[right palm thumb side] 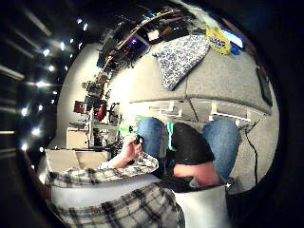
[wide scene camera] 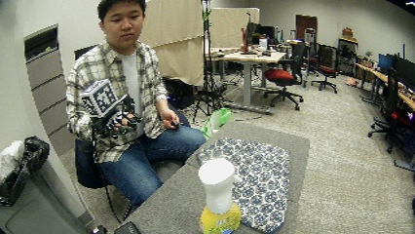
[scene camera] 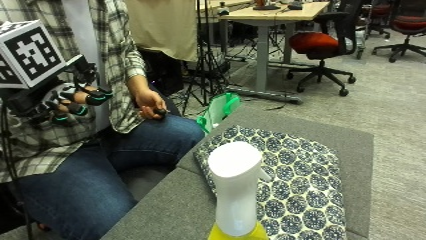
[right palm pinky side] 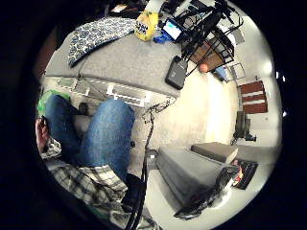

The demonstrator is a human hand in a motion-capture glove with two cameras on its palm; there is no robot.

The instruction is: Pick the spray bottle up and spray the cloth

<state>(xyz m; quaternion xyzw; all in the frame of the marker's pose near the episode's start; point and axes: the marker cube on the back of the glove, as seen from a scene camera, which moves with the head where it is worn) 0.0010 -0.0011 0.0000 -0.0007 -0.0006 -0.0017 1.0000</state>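
Note:
A spray bottle with a white head and yellow body stands upright at the near end of the grey table. Beside it lies a blue-and-white patterned cloth, spread flat. My gloved right hand is raised at the seated person's chest, well away from the table. Its fingers are loosely curled and hold nothing. The wide outside view shows the same: bottle, cloth, hand. Both palm views look down across the table, with the bottle beyond the cloth.
The person's bare left hand rests on the thigh and holds a small black object. A green item hangs by the table's far edge. A black device lies on the table. Desks and office chairs stand behind.

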